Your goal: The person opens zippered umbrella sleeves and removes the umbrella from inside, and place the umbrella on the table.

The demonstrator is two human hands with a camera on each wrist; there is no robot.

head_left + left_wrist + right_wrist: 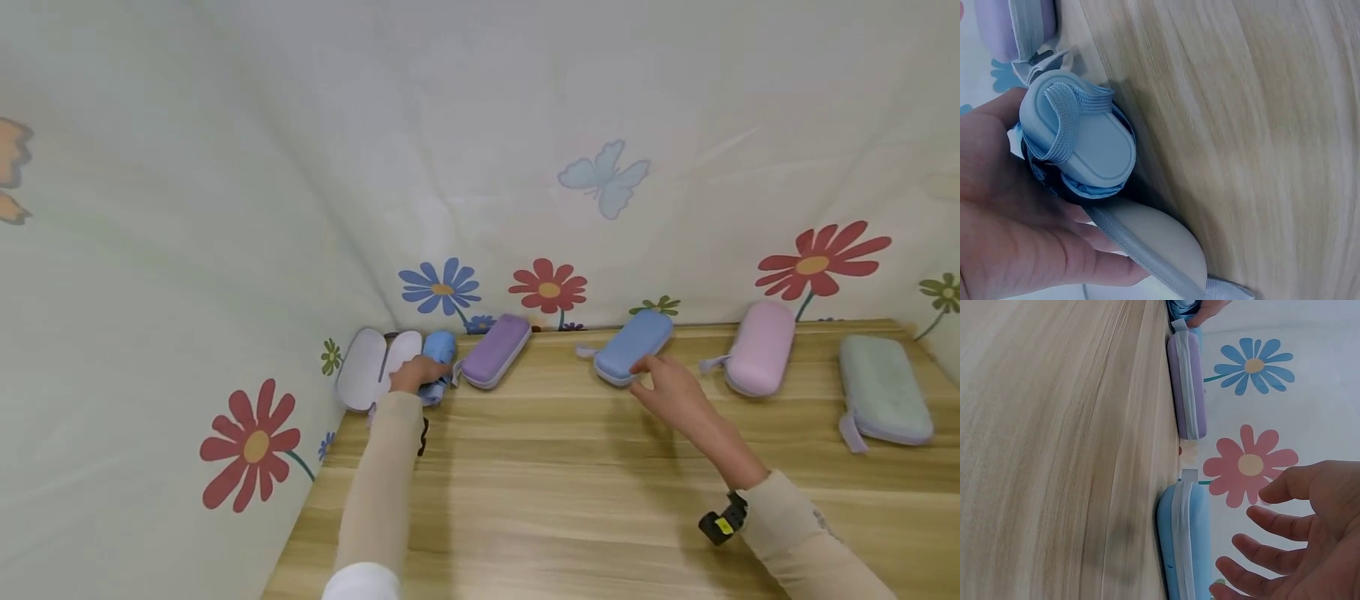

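My left hand (417, 372) holds a compact folded blue umbrella (1085, 134), its thumb at one side and its fingers behind. The umbrella's flat pale-blue end and looped wrist strap (1061, 122) face the left wrist camera. Beside it, at the table's left back corner, an unzipped pale case (362, 371) lies spread in two halves, with fingers of the left hand overlapping its zipped edge (1141, 250). Over the near end of a closed blue zip case (636, 346) hovers my right hand (675, 392). Its fingers (1266, 553) are spread and loosely bent, with nothing in them.
A closed purple case (497, 350) lies between the two hands. Farther right are a pink case (761, 348) and a grey-green case (885, 387), along the back of the wooden table (525, 500). A flower-printed curtain (480, 183) borders the back and left.
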